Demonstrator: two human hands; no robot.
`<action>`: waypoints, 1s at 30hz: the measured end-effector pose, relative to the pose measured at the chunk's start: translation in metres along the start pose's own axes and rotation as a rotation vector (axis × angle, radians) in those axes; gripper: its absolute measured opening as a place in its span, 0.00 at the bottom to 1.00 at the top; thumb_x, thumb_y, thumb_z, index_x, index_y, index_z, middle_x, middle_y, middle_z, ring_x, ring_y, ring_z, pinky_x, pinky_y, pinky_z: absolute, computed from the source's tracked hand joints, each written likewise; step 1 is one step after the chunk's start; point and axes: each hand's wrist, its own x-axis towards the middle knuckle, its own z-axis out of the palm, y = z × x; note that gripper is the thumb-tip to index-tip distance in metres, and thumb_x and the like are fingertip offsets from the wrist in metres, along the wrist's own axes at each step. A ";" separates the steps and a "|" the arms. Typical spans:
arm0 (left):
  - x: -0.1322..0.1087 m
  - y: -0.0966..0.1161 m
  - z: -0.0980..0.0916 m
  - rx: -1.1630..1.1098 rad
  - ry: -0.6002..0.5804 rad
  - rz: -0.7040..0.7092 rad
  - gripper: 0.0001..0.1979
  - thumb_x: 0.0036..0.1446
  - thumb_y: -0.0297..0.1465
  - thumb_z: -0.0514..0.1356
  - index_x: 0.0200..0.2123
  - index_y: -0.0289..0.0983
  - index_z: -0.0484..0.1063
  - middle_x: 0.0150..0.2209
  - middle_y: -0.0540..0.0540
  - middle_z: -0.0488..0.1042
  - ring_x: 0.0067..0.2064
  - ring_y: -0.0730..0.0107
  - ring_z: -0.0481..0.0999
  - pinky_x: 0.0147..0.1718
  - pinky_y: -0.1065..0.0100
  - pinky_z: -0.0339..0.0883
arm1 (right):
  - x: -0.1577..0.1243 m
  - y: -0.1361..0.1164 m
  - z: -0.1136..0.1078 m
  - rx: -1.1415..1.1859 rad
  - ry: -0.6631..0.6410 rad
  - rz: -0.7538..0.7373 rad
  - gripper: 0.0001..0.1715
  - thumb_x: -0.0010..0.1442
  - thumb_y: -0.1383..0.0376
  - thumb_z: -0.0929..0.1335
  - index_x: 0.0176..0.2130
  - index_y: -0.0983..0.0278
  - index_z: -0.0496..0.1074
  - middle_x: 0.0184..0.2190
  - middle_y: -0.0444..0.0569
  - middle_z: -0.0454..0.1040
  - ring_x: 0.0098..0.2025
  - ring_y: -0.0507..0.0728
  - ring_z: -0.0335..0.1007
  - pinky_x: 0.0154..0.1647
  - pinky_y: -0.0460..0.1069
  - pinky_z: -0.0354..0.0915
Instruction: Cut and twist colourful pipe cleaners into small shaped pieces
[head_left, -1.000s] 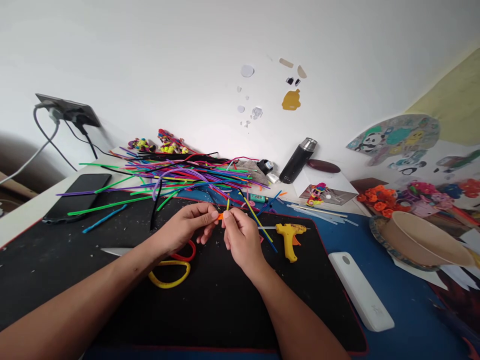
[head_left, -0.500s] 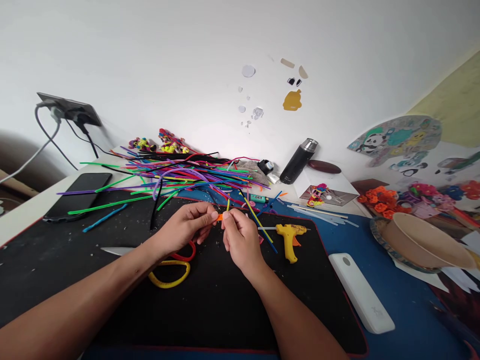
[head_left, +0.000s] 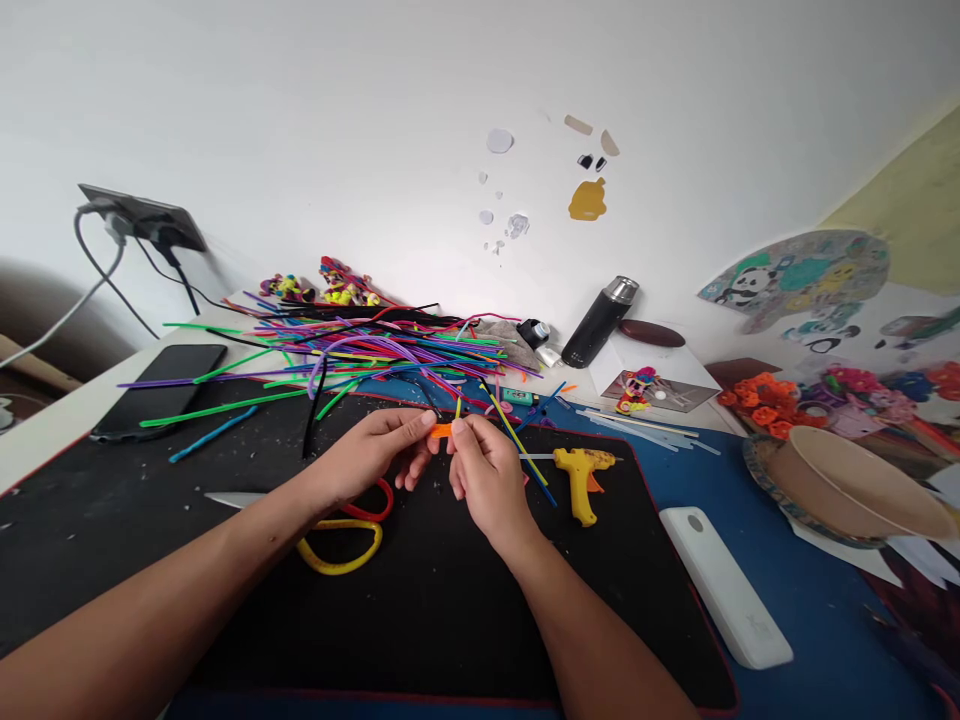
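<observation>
Both my hands meet over the middle of a black mat (head_left: 420,620). My left hand (head_left: 371,452) and my right hand (head_left: 487,478) pinch the two ends of a short orange pipe cleaner piece (head_left: 442,431) between thumb and fingers. Just beyond the fingertips a yellow pipe cleaner (head_left: 456,407) pokes up. Under my left wrist lie scissors with a red and a yellow handle (head_left: 341,545). A big heap of coloured pipe cleaners (head_left: 360,355) lies behind the hands.
A yellow glue gun (head_left: 581,478) rests right of my hands, with a white power bank (head_left: 724,590) further right. A black phone (head_left: 161,390) sits at the left, a black flask (head_left: 600,320) at the back, a paper bowl (head_left: 855,485) and craft flowers (head_left: 765,405) at the right.
My hands have stayed together on the orange piece, with only slight finger shifts. The view has nudged a little.
</observation>
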 end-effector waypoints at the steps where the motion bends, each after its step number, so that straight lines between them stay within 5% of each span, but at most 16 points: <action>1: 0.000 0.000 0.000 0.012 -0.009 -0.003 0.27 0.62 0.56 0.63 0.31 0.35 0.73 0.19 0.50 0.71 0.20 0.71 0.70 0.22 0.70 0.61 | 0.000 0.000 0.000 -0.011 0.000 -0.006 0.26 0.73 0.46 0.64 0.30 0.60 0.65 0.14 0.35 0.57 0.14 0.49 0.56 0.18 0.46 0.52; 19: 0.000 -0.004 0.005 -0.028 0.055 0.084 0.25 0.62 0.52 0.65 0.28 0.36 0.69 0.17 0.56 0.61 0.18 0.78 0.58 0.19 0.72 0.52 | -0.001 0.000 0.001 -0.026 -0.005 -0.036 0.24 0.74 0.49 0.64 0.30 0.60 0.65 0.14 0.35 0.57 0.14 0.49 0.56 0.18 0.46 0.51; 24: -0.004 0.002 0.004 0.186 0.117 0.176 0.26 0.65 0.55 0.59 0.32 0.37 0.70 0.22 0.52 0.69 0.24 0.71 0.68 0.26 0.69 0.63 | 0.001 -0.002 0.001 0.027 -0.003 0.008 0.25 0.73 0.49 0.64 0.29 0.60 0.65 0.13 0.34 0.56 0.14 0.49 0.56 0.18 0.46 0.52; 30: -0.010 0.003 0.002 0.521 0.151 0.346 0.18 0.69 0.46 0.59 0.35 0.37 0.73 0.28 0.52 0.71 0.29 0.71 0.70 0.30 0.71 0.64 | 0.000 -0.002 0.002 0.040 0.008 0.023 0.25 0.72 0.48 0.65 0.29 0.60 0.64 0.14 0.34 0.56 0.14 0.49 0.55 0.17 0.45 0.51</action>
